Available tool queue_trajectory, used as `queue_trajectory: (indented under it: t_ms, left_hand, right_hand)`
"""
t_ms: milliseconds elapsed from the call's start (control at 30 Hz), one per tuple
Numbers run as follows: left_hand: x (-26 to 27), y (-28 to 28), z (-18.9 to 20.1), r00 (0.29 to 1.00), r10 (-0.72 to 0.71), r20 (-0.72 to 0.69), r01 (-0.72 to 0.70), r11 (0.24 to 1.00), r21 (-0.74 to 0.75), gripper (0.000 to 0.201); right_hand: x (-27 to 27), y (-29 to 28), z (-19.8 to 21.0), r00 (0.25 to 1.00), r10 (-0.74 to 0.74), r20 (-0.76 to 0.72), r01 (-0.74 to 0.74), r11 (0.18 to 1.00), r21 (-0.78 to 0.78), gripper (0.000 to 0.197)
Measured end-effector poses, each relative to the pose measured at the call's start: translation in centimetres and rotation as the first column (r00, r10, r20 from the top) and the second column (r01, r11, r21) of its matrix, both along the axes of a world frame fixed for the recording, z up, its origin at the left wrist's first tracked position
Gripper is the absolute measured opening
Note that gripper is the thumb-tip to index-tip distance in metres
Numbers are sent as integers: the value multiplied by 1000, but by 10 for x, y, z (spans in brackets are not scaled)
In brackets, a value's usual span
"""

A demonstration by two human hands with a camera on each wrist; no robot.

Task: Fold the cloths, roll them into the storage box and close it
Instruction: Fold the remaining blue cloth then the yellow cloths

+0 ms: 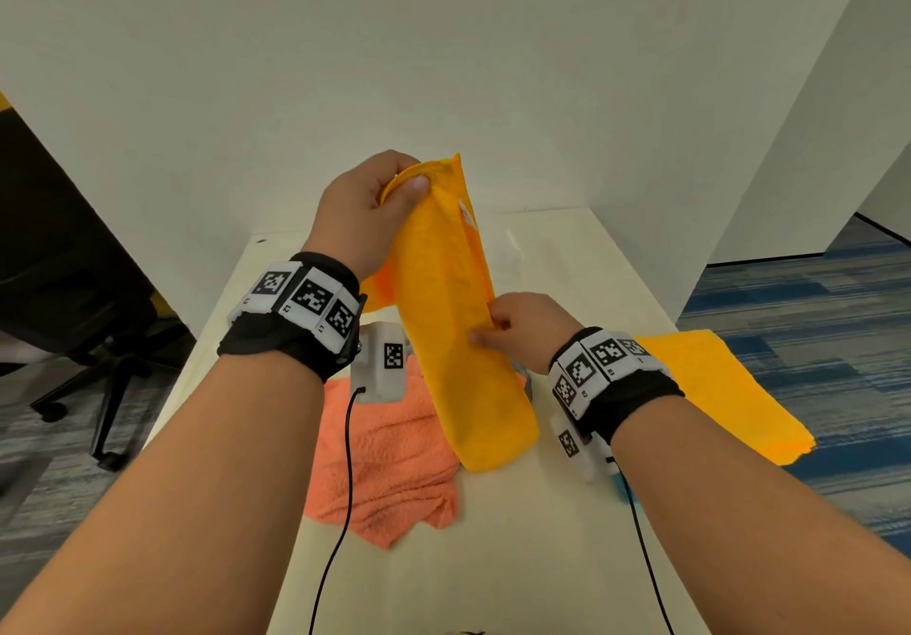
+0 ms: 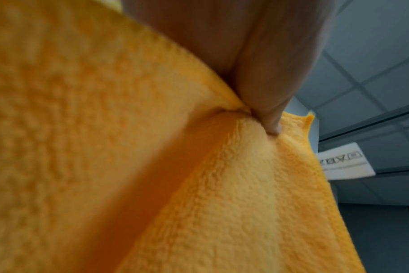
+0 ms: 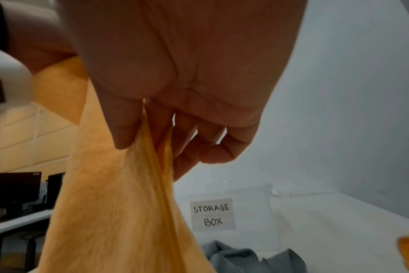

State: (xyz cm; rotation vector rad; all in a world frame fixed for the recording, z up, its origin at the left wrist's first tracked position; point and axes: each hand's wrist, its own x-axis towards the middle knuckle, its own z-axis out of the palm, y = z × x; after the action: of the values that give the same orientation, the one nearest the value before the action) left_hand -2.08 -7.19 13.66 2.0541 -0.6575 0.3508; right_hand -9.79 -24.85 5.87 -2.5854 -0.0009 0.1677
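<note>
A white label [image 3: 212, 214] below the right hand [image 1: 522, 328] reads "STORAGE BOX" in handwritten capitals; the clear storage box [image 3: 257, 203] behind it is hard to make out. A white care tag [image 2: 343, 160] with small laundry symbols hangs off the yellow cloth [image 1: 458, 319] beside the left hand [image 1: 365, 220]. The left hand, raised highest, pinches the cloth's top edge between thumb and fingers. The right hand, lower, pinches its side edge. The cloth hangs folded lengthwise between them. An orange cloth [image 1: 389, 452] lies crumpled under the left wrist, a second yellow cloth [image 1: 715, 388] beyond the right wrist, and a grey cloth [image 3: 245, 258] beneath the right hand.
</note>
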Motion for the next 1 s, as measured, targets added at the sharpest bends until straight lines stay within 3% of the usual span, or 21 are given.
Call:
queue_trajectory:
  t_ms: [267, 500, 700, 900, 1000]
  left_hand:
    - [9, 9, 0, 990, 138, 41, -133, 986, -101, 19]
    - [16, 22, -16, 964, 264, -25, -265, 956, -125, 20]
    - [19, 34, -20, 950, 310, -35, -312, 939, -142, 23]
    - [23, 45, -21, 925, 378, -41, -380, 913, -149, 25]
    - [26, 50, -23, 909, 413, -53, -416, 900, -131, 25]
  right_hand:
    - [-1, -10, -30, 964, 31, -265, -94, 969, -229, 39]
    - [-1, -18, -43, 943, -40, -330, -89, 926, -366, 48]
    - [-1, -25, -47, 963, -90, -255, -12, 927, -376, 45]
    - [-2, -30, -48, 966, -66, -249, -48, 903, -427, 44]
    - [-1, -37, -48, 974, -110, -200, 23, 918, -396, 45]
